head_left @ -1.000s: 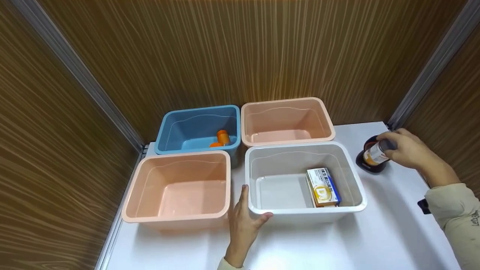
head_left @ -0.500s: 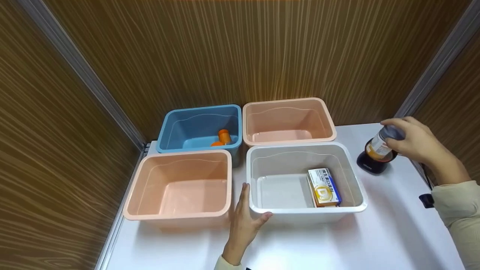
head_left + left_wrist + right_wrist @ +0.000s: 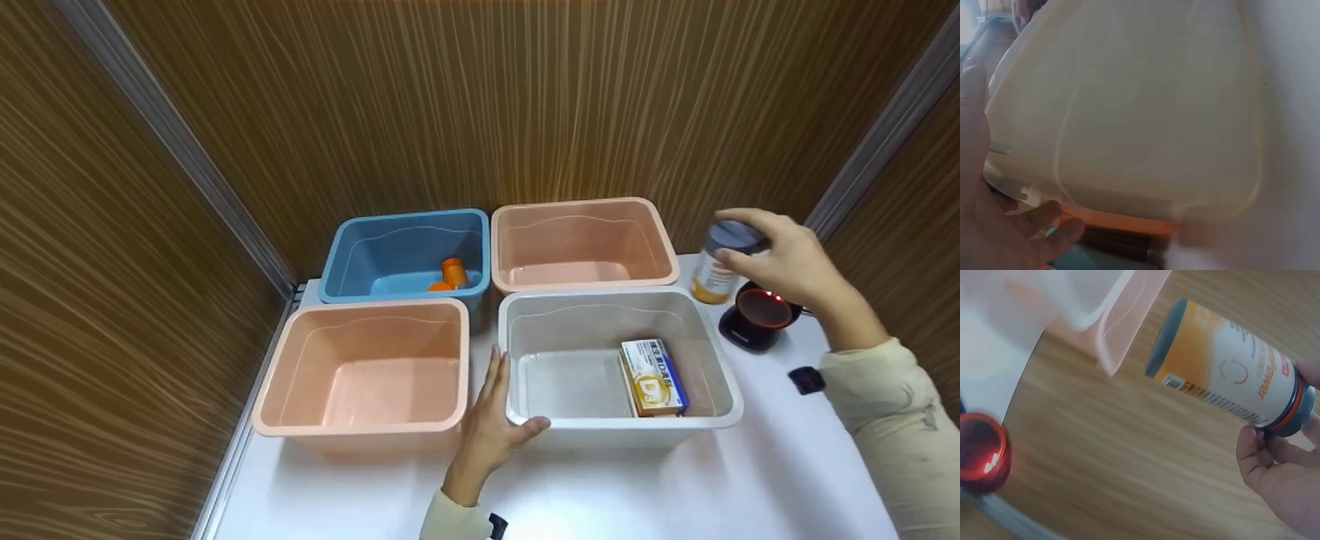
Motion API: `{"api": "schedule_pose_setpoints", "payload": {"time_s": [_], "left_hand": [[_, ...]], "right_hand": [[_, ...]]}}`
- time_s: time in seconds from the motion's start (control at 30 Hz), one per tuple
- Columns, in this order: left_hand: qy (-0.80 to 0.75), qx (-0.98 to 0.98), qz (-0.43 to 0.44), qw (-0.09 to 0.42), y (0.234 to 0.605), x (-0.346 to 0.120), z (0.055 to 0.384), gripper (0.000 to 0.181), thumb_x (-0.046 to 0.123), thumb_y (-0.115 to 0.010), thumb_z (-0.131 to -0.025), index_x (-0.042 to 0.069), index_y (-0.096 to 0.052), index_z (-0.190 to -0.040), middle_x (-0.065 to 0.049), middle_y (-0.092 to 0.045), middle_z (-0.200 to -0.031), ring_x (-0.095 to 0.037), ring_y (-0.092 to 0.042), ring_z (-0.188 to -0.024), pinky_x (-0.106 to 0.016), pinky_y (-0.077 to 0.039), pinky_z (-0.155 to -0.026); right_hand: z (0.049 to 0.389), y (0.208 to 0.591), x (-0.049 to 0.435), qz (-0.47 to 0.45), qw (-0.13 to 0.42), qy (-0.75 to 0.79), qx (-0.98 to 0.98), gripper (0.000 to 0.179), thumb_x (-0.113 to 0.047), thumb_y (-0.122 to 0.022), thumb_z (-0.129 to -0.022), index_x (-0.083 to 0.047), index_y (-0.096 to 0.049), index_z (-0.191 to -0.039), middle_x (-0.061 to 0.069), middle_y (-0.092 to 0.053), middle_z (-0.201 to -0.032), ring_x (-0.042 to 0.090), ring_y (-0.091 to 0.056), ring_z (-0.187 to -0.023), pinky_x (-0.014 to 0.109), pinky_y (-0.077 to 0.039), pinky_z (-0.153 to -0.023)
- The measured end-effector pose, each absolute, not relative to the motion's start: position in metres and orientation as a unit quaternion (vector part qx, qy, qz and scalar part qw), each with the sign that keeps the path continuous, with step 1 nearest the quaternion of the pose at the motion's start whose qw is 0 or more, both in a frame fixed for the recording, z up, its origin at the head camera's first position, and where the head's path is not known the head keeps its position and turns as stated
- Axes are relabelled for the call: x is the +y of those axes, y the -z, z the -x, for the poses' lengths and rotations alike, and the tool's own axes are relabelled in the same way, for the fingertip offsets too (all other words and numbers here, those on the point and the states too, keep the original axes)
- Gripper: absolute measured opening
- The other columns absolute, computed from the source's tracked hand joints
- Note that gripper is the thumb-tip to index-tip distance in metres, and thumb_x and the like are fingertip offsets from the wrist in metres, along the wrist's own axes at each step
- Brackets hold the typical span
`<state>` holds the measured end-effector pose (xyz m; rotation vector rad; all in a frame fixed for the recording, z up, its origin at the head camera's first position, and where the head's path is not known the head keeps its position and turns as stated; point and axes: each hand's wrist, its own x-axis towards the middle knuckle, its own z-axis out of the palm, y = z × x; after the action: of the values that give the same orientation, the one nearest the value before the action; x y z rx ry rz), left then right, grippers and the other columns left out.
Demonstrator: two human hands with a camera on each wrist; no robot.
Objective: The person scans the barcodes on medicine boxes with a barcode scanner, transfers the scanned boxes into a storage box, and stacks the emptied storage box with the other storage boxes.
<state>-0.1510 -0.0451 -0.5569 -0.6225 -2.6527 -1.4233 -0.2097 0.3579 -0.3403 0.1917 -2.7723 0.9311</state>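
Observation:
My right hand (image 3: 787, 259) grips a supplement bottle (image 3: 716, 274) by its dark grey lid, tilted and held up at the back right. In the right wrist view the bottle (image 3: 1224, 368) shows an orange and white label with a barcode, and fingers curl round the lid end. Just below it stands a black barcode scanner (image 3: 750, 330), red light glowing in its round window. My left hand (image 3: 491, 420), fingers extended and thumb spread, rests at the near left corner of the white bin (image 3: 622, 422). Inside that bin lies a white, yellow and blue vitamin D3 box (image 3: 652, 377).
A pink bin (image 3: 360, 430) stands left of the white one. Behind are a blue bin (image 3: 409, 217) with orange-capped bottles (image 3: 454, 273) and another pink bin (image 3: 570, 204). Wood-grain panels (image 3: 480, 97) wall in the white table (image 3: 585, 495).
The right hand has lifted the bottle off the scanner window and carried it up, back and to the left. A red light now shows in the scanner. The left hand has barely moved.

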Motion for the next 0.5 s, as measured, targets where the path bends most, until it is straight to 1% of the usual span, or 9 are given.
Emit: {"api": "schedule_pose_setpoints", "payload": {"time_s": [0.07, 0.13, 0.23, 0.3, 0.37, 0.5], "left_hand": [[0.452, -0.869, 0.201, 0.03, 0.555, -0.044, 0.151, 0.117, 0.071, -0.07, -0.08, 0.013, -0.012, -0.164, -0.002, -0.002, -0.17, -0.036, -0.017, -0.15, -0.06, -0.03, -0.111], [0.443, -0.874, 0.197, 0.026, 0.553, -0.043, 0.151, 0.12, 0.069, -0.073, -0.079, 0.014, -0.01, -0.164, -0.002, -0.002, -0.17, -0.035, -0.017, -0.15, -0.056, -0.03, -0.113], [0.438, -0.88, 0.185, 0.021, 0.55, -0.039, 0.152, 0.124, 0.075, -0.072, -0.074, 0.016, -0.01, -0.164, -0.002, -0.004, -0.17, -0.035, -0.02, -0.15, -0.052, -0.032, -0.112], [0.441, -0.88, 0.178, 0.017, 0.55, -0.036, 0.152, 0.126, 0.077, -0.072, -0.073, 0.016, -0.01, -0.164, -0.002, -0.004, -0.17, -0.035, -0.021, -0.149, -0.051, -0.033, -0.112], [0.445, -0.879, 0.173, 0.011, 0.549, -0.033, 0.152, 0.126, 0.077, -0.071, -0.072, 0.017, -0.01, -0.164, 0.001, -0.003, -0.17, -0.034, -0.021, -0.149, -0.049, -0.033, -0.112], [0.447, -0.878, 0.171, 0.0, 0.549, -0.026, 0.152, 0.125, 0.077, -0.071, -0.072, 0.019, -0.011, -0.164, 0.006, -0.001, -0.169, -0.033, -0.021, -0.15, -0.047, -0.032, -0.113]], "right_hand": [[0.216, 0.34, 0.348, -0.083, 0.119, -0.338, -0.93, 0.05, -0.021, -0.075, -0.093, -0.01, -0.06, -0.139, 0.016, -0.057, -0.127, 0.027, -0.055, -0.106, 0.026, -0.044, -0.079], [0.223, 0.34, 0.338, -0.109, 0.142, -0.363, -0.914, 0.046, -0.017, -0.076, -0.092, -0.008, -0.063, -0.135, 0.009, -0.06, -0.123, 0.014, -0.058, -0.101, 0.016, -0.043, -0.078], [0.236, 0.34, 0.322, -0.15, 0.172, -0.4, -0.888, 0.043, -0.011, -0.076, -0.091, -0.005, -0.065, -0.132, 0.003, -0.061, -0.119, 0.003, -0.058, -0.097, 0.012, -0.045, -0.079], [0.245, 0.339, 0.312, -0.171, 0.184, -0.42, -0.872, 0.042, -0.009, -0.076, -0.091, -0.003, -0.065, -0.131, 0.003, -0.061, -0.12, 0.002, -0.059, -0.099, 0.013, -0.047, -0.08], [0.253, 0.339, 0.302, -0.18, 0.187, -0.43, -0.865, 0.042, -0.01, -0.075, -0.092, -0.003, -0.065, -0.132, 0.004, -0.061, -0.122, 0.004, -0.058, -0.102, 0.014, -0.047, -0.083], [0.266, 0.338, 0.283, -0.182, 0.183, -0.422, -0.869, 0.042, -0.018, -0.072, -0.096, -0.005, -0.064, -0.135, 0.01, -0.059, -0.126, 0.012, -0.056, -0.108, 0.019, -0.045, -0.088]]}}
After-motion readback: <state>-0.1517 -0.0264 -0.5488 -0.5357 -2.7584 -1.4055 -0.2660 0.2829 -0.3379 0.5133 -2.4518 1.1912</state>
